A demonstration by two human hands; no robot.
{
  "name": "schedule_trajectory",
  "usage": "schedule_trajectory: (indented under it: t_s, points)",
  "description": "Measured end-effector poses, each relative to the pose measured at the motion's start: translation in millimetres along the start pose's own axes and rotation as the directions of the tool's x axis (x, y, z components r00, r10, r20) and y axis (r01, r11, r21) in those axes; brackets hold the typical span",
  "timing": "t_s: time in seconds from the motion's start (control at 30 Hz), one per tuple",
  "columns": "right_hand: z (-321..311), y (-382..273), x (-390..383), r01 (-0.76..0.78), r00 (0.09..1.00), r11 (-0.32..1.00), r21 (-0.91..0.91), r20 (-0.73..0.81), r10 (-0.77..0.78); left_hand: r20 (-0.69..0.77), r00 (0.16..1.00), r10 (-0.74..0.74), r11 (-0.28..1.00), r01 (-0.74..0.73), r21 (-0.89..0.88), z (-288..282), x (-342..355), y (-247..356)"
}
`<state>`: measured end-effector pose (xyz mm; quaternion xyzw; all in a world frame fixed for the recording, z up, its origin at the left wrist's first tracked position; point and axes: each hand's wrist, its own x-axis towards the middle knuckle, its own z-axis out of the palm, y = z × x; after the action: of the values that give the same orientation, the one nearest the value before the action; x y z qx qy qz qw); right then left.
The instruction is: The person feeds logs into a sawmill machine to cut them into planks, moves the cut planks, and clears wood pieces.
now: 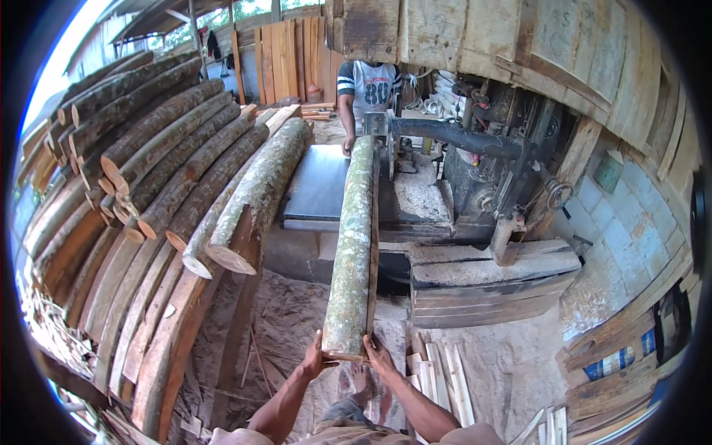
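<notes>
Between my two hands is the near end of a long log (351,245) with pale, mottled bark. My left hand (314,356) grips its left side at the end, and my right hand (378,354) grips the right side. The log runs straight away from me, its far part over a dark metal saw table (317,182) beside the machine's blade housing (378,126). Along its right side shows a flat, darker sawn edge. Across the table stands a co-worker, whose hand (348,144) is down by the log's far end.
Stacked logs (170,141) fill the left, with one thick log (259,193) lying nearest the table. To the right stand the saw machine (482,148) and a heavy timber block (493,285). Sawn strips (445,378) lie near my right arm. Sawdust covers the floor.
</notes>
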<state>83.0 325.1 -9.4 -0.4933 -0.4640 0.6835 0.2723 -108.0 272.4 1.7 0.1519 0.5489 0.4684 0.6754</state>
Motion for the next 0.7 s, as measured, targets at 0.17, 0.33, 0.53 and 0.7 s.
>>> schedule_trajectory:
  t_s: [0.17, 0.33, 0.53, 0.7]
  points:
    - [11, 5, -70, 0.026, 0.998, 0.995, -0.099, -0.052, -0.031, -0.013, 1.0, -0.018, 1.0, 0.018, 0.01, -9, -43, -40]
    - [19, 6, -138, -0.022, 0.999, 1.0, 0.001, -0.05, 0.022, -0.015, 1.0, -0.008, 0.999, 0.008, 0.032, -3, -92, -69]
    - [16, 82, -187, 0.142, 0.99, 0.99, -0.021, 0.003, -0.142, 0.002, 0.999, 0.032, 0.998, -0.032, -0.047, -24, -149, -151]
    - [-55, 138, -244, -0.232, 0.971, 0.741, 0.63, 0.098, 0.22, 0.16, 0.923, -0.35, 0.847, 0.385, -0.367, -9, -171, -197]
